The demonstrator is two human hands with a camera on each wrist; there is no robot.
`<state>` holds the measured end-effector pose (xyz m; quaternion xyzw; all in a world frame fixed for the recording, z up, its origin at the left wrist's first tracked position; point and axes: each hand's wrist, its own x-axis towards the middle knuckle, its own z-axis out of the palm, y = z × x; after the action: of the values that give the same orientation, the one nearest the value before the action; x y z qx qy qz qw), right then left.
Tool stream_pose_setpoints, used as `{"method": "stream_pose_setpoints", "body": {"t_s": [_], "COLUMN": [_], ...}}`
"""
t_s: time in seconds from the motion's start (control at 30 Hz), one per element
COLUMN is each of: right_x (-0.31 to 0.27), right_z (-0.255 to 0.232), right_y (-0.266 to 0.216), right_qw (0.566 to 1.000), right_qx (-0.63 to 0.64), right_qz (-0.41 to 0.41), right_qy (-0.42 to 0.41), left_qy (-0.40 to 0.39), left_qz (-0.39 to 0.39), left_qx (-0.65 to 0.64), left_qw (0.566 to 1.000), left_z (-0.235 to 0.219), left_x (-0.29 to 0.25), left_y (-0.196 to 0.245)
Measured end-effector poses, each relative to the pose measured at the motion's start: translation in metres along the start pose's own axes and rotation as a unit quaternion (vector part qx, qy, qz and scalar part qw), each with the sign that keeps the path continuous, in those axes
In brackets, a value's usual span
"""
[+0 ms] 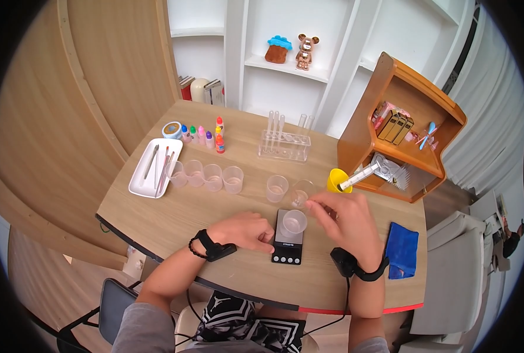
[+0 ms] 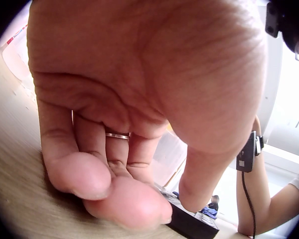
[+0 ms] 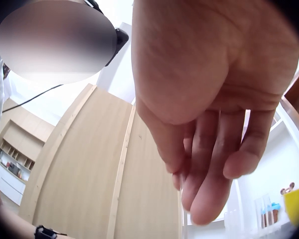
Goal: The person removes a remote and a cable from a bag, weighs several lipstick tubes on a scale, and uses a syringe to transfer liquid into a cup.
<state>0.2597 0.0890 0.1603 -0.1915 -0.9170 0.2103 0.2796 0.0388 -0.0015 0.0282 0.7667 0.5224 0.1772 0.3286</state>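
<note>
My left hand (image 1: 244, 231) rests on the table at the left side of a small black digital scale (image 1: 286, 259), its fingers loosely curled with nothing in them. In the left wrist view its thumb overlaps the scale's dark edge (image 2: 192, 224). On the scale's plate stands a clear plastic cup (image 1: 294, 222). My right hand (image 1: 347, 220) pinches with thumb and forefinger at the near right rim of another clear cup (image 1: 301, 189), just behind the scale. Its other fingers (image 3: 209, 199) extend past the pinch. One more clear cup (image 1: 276, 188) stands to the left of that one.
Several clear cups (image 1: 214, 177) form a row at the left, by a white tray (image 1: 134, 183) of brushes. Small dye bottles (image 1: 219, 145) and a test tube rack (image 1: 285, 154) stand behind. A yellow cup (image 1: 336, 177) with a syringe, a wooden shelf (image 1: 385, 76) and a blue cloth (image 1: 402, 250) are at right.
</note>
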Motion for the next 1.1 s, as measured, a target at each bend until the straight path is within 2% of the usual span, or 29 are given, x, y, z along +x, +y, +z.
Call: {"method": "stream_pose_setpoints", "body": {"t_s": [0.07, 0.17, 0.23, 0.27, 0.33, 0.53, 1.1], "right_x": [0.0009, -0.0005, -0.0007, -0.0004, -0.0004, -0.0007, -0.002], "right_z": [0.0003, 0.0024, -0.0005, 0.0008, 0.0051, 0.0039, 0.0006], "right_y": [-0.0002, 0.0012, 0.0002, 0.0002, -0.0001, -0.0004, -0.0002], "right_qw": [1.0, 0.999, 0.999, 0.999, 0.998, 0.999, 1.0], "right_qx": [0.009, -0.032, -0.01, -0.01, -0.046, -0.032, -0.027], "right_qz": [0.0, -0.01, -0.01, -0.01, -0.019, -0.023, 0.001], "right_qy": [-0.023, 0.018, -0.029, -0.029, 0.029, 0.005, 0.004], "left_qy": [-0.001, -0.005, -0.002, -0.002, -0.002, -0.004, 0.003], "left_qz": [0.001, -0.007, 0.0, 0.001, 0.006, 0.001, 0.008], "left_qx": [0.004, 0.006, 0.0, 0.0, 0.005, 0.001, -0.01], "left_qw": [1.0, 1.0, 1.0, 1.0, 1.0, 1.0, 1.0], "left_z": [-0.0017, 0.0001, 0.0003, 0.0, -0.0001, 0.0015, 0.0023], "left_x": [-0.0004, 0.0001, 0.0007, 0.001, 0.0013, 0.0018, 0.0015], "left_y": [0.0006, -0.0001, -0.0013, -0.0014, -0.0012, -0.0033, -0.003]}}
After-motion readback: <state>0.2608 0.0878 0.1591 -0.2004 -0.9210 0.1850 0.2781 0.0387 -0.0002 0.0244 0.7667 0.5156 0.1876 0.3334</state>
